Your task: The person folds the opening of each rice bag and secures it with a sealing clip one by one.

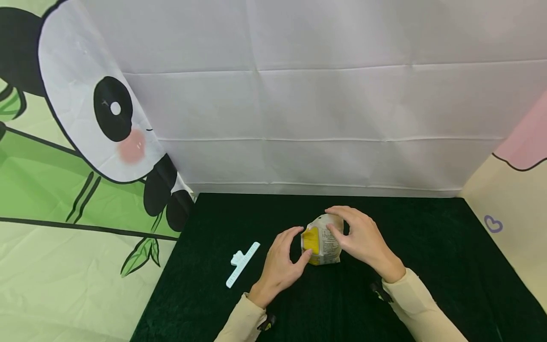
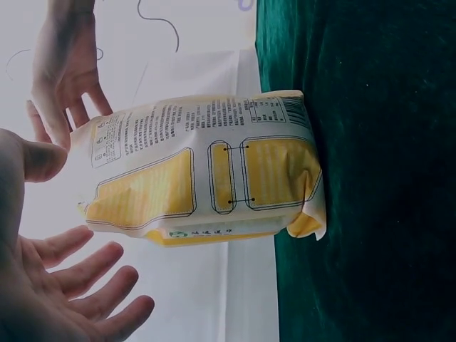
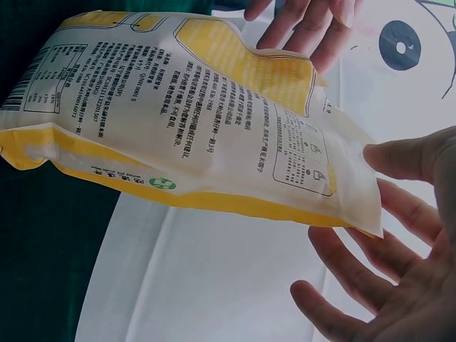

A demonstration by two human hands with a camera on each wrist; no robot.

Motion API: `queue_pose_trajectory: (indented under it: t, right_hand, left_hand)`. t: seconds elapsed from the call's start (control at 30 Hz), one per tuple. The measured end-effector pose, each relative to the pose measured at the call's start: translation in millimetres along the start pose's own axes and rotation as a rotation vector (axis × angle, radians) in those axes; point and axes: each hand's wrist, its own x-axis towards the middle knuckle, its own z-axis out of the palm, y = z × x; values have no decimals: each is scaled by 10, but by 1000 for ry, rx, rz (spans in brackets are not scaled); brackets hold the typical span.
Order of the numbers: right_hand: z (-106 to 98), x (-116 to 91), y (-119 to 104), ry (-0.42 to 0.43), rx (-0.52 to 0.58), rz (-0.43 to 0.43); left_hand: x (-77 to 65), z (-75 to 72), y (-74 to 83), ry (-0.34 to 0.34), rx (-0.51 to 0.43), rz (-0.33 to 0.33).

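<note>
An upright, filled white and yellow printed food bag stands on a dark green cloth. My left hand is at its left side, thumb towards the front and fingers spread round the side. In the left wrist view the left thumb is close to the bag's top end, with the other fingers loosely fanned. My right hand is at the bag's upper right, index finger reaching over the back. In the right wrist view its thumb tip is right at the top edge, with relaxed fingers partly behind the bag.
A pale blue bag clip lies on the green cloth, left of my left hand. A white sheet hangs behind the table. Panda-printed fabric is on the left, cream and pink fabric on the right.
</note>
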Motion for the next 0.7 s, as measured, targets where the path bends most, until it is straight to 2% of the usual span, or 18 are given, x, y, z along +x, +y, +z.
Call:
queue_pose_trajectory:
  t: [0.43, 0.7]
  right_hand:
    - [31, 16, 12, 39, 17, -8]
    - [46, 36, 12, 34, 19, 2]
  left_hand:
    - [54, 56, 53, 1, -33, 28]
    - [96, 107, 85, 35, -57, 92]
